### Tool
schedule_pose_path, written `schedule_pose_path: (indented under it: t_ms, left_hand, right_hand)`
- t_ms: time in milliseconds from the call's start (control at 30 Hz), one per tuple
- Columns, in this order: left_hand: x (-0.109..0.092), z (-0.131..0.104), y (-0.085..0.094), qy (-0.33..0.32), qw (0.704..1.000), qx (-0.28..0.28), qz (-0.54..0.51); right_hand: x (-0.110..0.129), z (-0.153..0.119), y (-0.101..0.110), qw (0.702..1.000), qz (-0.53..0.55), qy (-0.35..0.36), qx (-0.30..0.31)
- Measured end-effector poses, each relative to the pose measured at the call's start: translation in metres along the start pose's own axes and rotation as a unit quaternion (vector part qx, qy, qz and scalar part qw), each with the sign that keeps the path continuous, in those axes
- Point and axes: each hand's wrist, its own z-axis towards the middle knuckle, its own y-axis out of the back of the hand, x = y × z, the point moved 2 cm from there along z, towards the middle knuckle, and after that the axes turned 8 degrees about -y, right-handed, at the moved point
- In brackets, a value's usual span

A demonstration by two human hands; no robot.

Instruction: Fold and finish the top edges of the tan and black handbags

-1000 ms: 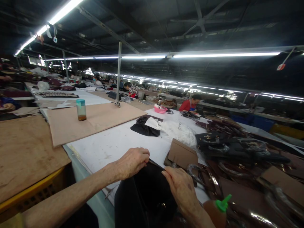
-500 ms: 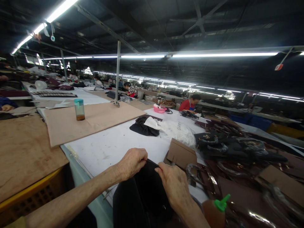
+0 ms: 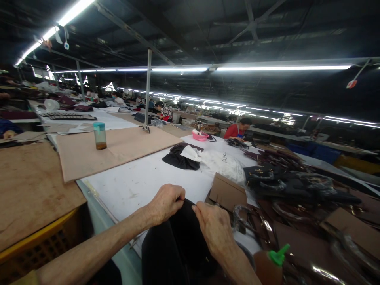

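Both hands grip the upper edge of a black bag (image 3: 178,245), held upright in front of me at the table's edge. My left hand (image 3: 168,202) is closed, pinching the rim between thumb and fingers. A short way to its right, my right hand (image 3: 215,225) is closed on the same rim, its thumb pointing left along it. The bag's lower part runs out of view, and its inside is too dark to make out. Beside my right forearm stands a glue bottle (image 3: 268,267) with a green nozzle. A brown board (image 3: 228,192) lies just beyond my right hand.
Dark red bags (image 3: 308,241) and black bags (image 3: 276,182) crowd the right side. A white plastic sack (image 3: 224,164) and black cloth (image 3: 179,158) lie ahead on the white table (image 3: 130,194). A drinking bottle (image 3: 100,136) stands on a tan board (image 3: 133,148). A yellow crate (image 3: 44,245) is lower left.
The two hands stay on the bag's rim, with only a slight shift; the rim between them bows up a little more. The view has barely moved.
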Motion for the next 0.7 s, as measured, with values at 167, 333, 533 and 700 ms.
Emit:
schedule_pose_path:
  t_ms: [167, 333, 533, 700]
  left_hand:
    - [-0.006, -0.002, 0.004, 0.014, 1.0, 0.002, -0.017]
    - [-0.008, -0.002, 0.008, 0.028, 0.999, 0.01, -0.031]
    - [-0.014, -0.014, 0.019, 0.097, 0.994, 0.035, -0.037]
    - [-0.017, -0.033, 0.032, 0.167, 0.966, 0.151, -0.131]
  right_hand:
    - [0.002, 0.004, 0.0, 1.0, -0.005, 0.003, 0.017]
    - [0.018, 0.012, 0.005, 0.998, 0.026, 0.028, 0.057]
    - [0.025, 0.027, 0.014, 0.988, 0.024, 0.034, 0.146]
    - [0.018, 0.027, 0.032, 0.983, 0.035, 0.032, 0.179]
